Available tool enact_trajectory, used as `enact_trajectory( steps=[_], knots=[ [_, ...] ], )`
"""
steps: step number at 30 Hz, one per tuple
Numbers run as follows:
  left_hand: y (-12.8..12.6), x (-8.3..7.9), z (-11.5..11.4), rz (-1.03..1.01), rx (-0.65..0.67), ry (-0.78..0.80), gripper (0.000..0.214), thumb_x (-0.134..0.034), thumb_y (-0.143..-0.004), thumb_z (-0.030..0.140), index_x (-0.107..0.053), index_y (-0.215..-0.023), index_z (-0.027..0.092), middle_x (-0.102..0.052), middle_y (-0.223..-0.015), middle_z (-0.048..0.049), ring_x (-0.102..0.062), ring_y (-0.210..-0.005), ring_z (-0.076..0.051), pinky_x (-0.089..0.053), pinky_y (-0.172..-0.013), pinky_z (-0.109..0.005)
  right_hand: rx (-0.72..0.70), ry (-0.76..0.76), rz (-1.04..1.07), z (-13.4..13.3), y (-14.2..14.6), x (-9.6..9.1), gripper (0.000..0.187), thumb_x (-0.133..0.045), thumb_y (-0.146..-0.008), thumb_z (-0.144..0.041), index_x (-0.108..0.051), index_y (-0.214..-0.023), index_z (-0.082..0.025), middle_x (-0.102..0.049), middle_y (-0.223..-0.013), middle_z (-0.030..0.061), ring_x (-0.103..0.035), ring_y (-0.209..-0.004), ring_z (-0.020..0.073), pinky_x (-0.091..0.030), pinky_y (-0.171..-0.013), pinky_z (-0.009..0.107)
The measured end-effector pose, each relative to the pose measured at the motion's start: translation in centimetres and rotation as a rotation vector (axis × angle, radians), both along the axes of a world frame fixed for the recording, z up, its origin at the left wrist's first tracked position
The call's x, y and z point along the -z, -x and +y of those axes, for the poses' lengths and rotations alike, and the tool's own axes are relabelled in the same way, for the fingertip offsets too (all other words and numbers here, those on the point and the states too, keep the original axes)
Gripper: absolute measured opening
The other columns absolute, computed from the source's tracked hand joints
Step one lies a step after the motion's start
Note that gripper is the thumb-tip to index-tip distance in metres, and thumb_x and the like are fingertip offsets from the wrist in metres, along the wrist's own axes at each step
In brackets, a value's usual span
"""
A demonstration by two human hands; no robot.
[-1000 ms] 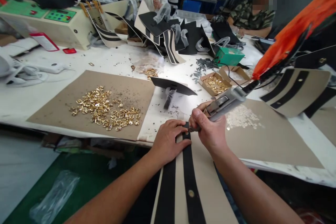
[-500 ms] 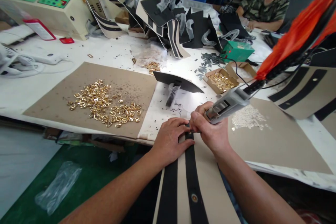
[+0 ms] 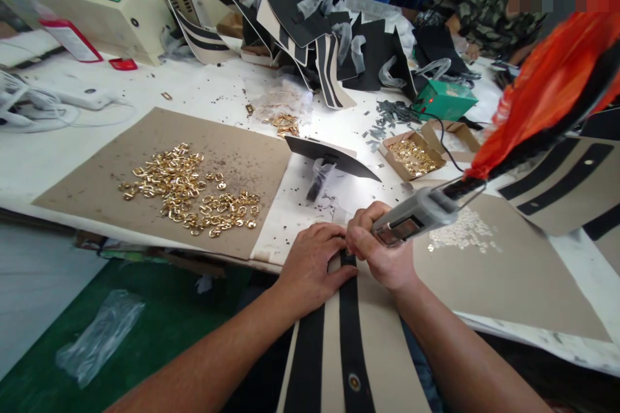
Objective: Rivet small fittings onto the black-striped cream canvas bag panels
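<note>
A long beige panel (image 3: 382,335) with black stripes runs from the table edge toward me. My left hand (image 3: 312,261) rests over its far end, thumb and fingers curved around a spot on one black stripe, holding it there. In my right hand (image 3: 382,248) is a grey electric screwdriver (image 3: 414,216), tilted, with orange cloth (image 3: 547,90) around its cord. Its tip is hidden behind my fingers, close to my left fingertips. Lower on the same stripe sits a round metal fitting (image 3: 354,382).
Gold metal loops (image 3: 179,184) lie on a brown board (image 3: 97,168) at left. Small pale pieces (image 3: 465,232) cover part of another board (image 3: 527,284) at right. Beyond are a bent black piece (image 3: 334,158), a carton of gold parts (image 3: 414,158), stacked panels (image 3: 334,71) and a person (image 3: 498,19).
The screwdriver and my right hand have shifted slightly left and down, and the tool leans flatter. My left hand stays on the panel. The whole view has shifted a little.
</note>
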State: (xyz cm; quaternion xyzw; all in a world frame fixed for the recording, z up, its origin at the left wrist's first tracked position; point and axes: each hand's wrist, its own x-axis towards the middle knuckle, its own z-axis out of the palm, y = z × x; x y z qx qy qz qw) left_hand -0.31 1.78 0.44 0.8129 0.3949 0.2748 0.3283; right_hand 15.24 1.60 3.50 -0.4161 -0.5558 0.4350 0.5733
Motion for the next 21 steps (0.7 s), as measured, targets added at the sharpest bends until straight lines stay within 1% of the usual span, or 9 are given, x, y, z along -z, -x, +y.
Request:
enact_trajectory(
  steps=[3,5,8,12,15,17,18,19,21],
  knots=[
    [0.1,0.0,-0.1,0.006,0.004,-0.001,0.024,-0.078,-0.084,0.035,-0.07,-0.106,0.027,-0.069,-0.128,-0.0006,-0.056,-0.126,-0.026,-0.042,-0.106,-0.045,-0.017,-0.026,0.074,-0.4,0.0,0.1,0.025,-0.072,-0.09,-0.027,-0.05,-0.078,-0.023,-0.049,-0.062,-0.0066,-0.046,-0.051,0.0117,-0.04,-0.05,0.028],
    [0.1,0.1,-0.2,0.01,-0.004,-0.005,0.024,-0.076,-0.086,0.035,-0.071,-0.107,0.026,-0.069,-0.128,-0.0014,-0.056,-0.127,-0.026,-0.042,-0.107,-0.046,-0.019,-0.066,0.099,-0.7,0.0,0.1,0.025,-0.071,-0.091,-0.025,-0.05,-0.078,-0.023,-0.05,-0.063,-0.0062,-0.048,-0.053,0.0125,-0.043,-0.053,0.029],
    [0.1,0.3,-0.3,0.006,-0.014,-0.02,0.029,-0.077,-0.085,0.037,-0.071,-0.111,0.026,-0.068,-0.131,-0.0031,-0.055,-0.129,-0.027,-0.042,-0.109,-0.047,0.022,-0.117,0.143,-1.0,-0.1,0.1,0.022,-0.07,-0.093,-0.024,-0.051,-0.081,-0.023,-0.052,-0.064,-0.0057,-0.053,-0.056,0.0136,-0.045,-0.057,0.031],
    [0.1,0.5,-0.4,-0.026,-0.027,-0.042,0.033,-0.082,-0.08,0.034,-0.071,-0.11,0.025,-0.067,-0.131,-0.0054,-0.055,-0.128,-0.027,-0.043,-0.111,-0.047,0.073,-0.092,0.219,-0.8,-0.2,-0.2,0.023,-0.071,-0.093,-0.029,-0.051,-0.082,-0.024,-0.051,-0.063,-0.0071,-0.051,-0.051,0.0121,-0.043,-0.052,0.029],
    [0.6,0.3,-1.0,-0.072,-0.111,-0.1,0.045,-0.082,-0.079,0.029,-0.066,-0.12,0.022,-0.063,-0.136,-0.01,-0.051,-0.133,-0.028,-0.042,-0.115,-0.049,0.071,-0.097,0.224,-0.9,-0.3,-0.4,0.026,-0.073,-0.092,-0.031,-0.051,-0.081,-0.023,-0.05,-0.063,-0.0072,-0.051,-0.051,0.012,-0.043,-0.053,0.029],
    [1.2,0.0,-1.8,-0.075,-0.243,-0.097,0.054,-0.079,-0.08,0.025,-0.059,-0.13,0.022,-0.058,-0.142,-0.0121,-0.048,-0.137,-0.03,-0.041,-0.116,-0.053,0.07,-0.112,0.218,-1.1,-0.3,-0.4,0.025,-0.074,-0.091,-0.031,-0.052,-0.081,-0.023,-0.05,-0.064,-0.0068,-0.053,-0.053,0.0124,-0.044,-0.055,0.029],
    [1.6,-0.3,-2.4,-0.071,-0.319,-0.055,0.059,-0.078,-0.08,0.023,-0.056,-0.134,0.023,-0.057,-0.143,-0.0124,-0.049,-0.135,-0.03,-0.043,-0.114,-0.054,0.068,-0.116,0.221,-1.3,-0.3,-0.4,0.025,-0.074,-0.091,-0.031,-0.052,-0.082,-0.023,-0.05,-0.064,-0.0067,-0.053,-0.054,0.0126,-0.044,-0.055,0.029],
    [1.9,-0.7,-3.0,-0.066,-0.388,0.025,0.063,-0.076,-0.08,0.023,-0.052,-0.138,0.023,-0.057,-0.143,-0.0124,-0.052,-0.132,-0.03,-0.046,-0.111,-0.055,0.067,-0.118,0.229,-1.4,-0.3,-0.4,0.025,-0.074,-0.091,-0.031,-0.052,-0.082,-0.023,-0.051,-0.064,-0.0066,-0.053,-0.054,0.0126,-0.045,-0.055,0.029],
    [2.5,-1.4,-4.1,-0.092,-0.487,0.287,0.07,-0.075,-0.079,0.026,-0.047,-0.143,0.024,-0.057,-0.142,-0.0132,-0.061,-0.12,-0.03,-0.052,-0.103,-0.054,0.077,-0.12,0.251,-1.5,-0.4,-0.3,0.025,-0.073,-0.091,-0.032,-0.051,-0.082,-0.024,-0.05,-0.064,-0.0069,-0.052,-0.052,0.0122,-0.045,-0.054,0.029]
  ],
)
